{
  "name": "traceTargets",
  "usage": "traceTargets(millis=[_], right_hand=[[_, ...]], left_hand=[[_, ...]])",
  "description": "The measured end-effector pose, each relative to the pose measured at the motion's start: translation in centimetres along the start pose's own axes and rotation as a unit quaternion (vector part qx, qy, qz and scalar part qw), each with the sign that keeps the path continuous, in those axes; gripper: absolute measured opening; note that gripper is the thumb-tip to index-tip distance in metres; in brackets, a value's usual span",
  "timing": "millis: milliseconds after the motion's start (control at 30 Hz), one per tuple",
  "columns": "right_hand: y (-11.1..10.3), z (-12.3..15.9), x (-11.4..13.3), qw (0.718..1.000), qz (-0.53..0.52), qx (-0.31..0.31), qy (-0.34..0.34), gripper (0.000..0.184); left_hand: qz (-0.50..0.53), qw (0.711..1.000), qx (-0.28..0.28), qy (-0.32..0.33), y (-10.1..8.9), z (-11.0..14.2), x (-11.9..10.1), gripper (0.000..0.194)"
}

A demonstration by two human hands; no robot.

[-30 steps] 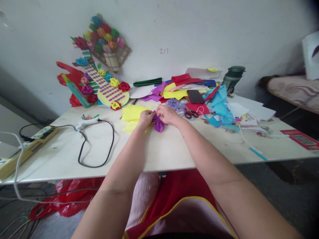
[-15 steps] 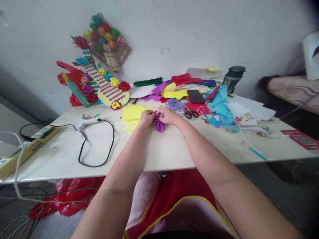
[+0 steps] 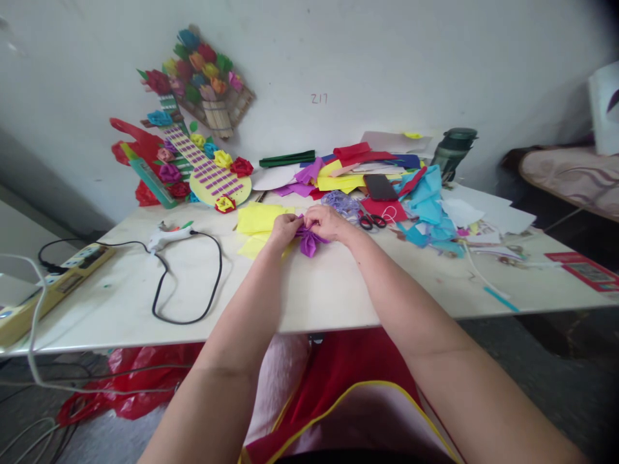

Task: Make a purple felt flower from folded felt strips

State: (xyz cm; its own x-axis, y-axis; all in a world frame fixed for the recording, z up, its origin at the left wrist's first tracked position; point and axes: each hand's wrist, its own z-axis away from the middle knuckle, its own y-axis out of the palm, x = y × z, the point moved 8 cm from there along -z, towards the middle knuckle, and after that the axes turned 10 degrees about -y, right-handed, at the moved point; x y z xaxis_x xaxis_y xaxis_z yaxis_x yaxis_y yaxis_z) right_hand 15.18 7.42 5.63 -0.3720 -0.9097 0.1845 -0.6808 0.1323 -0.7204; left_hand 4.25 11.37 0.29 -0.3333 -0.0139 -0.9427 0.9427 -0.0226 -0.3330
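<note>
Both my hands meet over the middle of the table on a piece of gathered purple paper. My left hand pinches its left side with curled fingers. From the right, my right hand is closed on the same paper. The paper's lower folds fan out below my fingers and rest on the tabletop. Yellow paper sheets lie just behind and under my left hand.
A white glue gun with a black cable lies left; a power strip sits at the left edge. Black scissors, a dark phone, coloured paper scraps and a green bottle crowd the back right. A paper-flower guitar leans on the wall.
My fingers have shifted slightly on the purple paper and its lower folds have spread a little wider. Arms and the rest stay put.
</note>
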Motion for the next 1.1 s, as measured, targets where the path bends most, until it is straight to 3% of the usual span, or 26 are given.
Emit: traceTargets(millis=[167, 367, 533, 700, 933, 1100], right_hand=[[-0.1, 0.0, 0.0, 0.999, -0.009, 0.011, 0.036, 0.018], [-0.7, 0.2, -0.4, 0.993, -0.067, -0.027, 0.096, 0.012], [-1.1, 0.5, -0.9, 0.984, -0.096, -0.064, 0.136, 0.010], [-1.4, 0.5, -1.3, 0.983, -0.066, -0.089, 0.145, 0.011], [-1.3, 0.3, -1.0, 0.987, 0.002, -0.070, 0.148, 0.012], [-0.8, 0.2, -0.7, 0.991, -0.021, -0.054, 0.121, 0.014]], left_hand=[[0.049, 0.998, 0.023, -0.030, 0.1, 0.1, 0.4, 0.027], [0.183, 0.975, 0.100, -0.073, 1.0, -0.1, 1.3, 0.030], [0.246, 0.960, 0.105, -0.081, 0.9, 0.3, 1.0, 0.030], [0.182, 0.975, 0.064, -0.114, 0.4, 0.6, 0.9, 0.034], [0.134, 0.988, 0.041, -0.070, 0.0, 0.6, 0.1, 0.025], [0.116, 0.991, 0.029, -0.057, -0.1, 0.4, 0.1, 0.025]])
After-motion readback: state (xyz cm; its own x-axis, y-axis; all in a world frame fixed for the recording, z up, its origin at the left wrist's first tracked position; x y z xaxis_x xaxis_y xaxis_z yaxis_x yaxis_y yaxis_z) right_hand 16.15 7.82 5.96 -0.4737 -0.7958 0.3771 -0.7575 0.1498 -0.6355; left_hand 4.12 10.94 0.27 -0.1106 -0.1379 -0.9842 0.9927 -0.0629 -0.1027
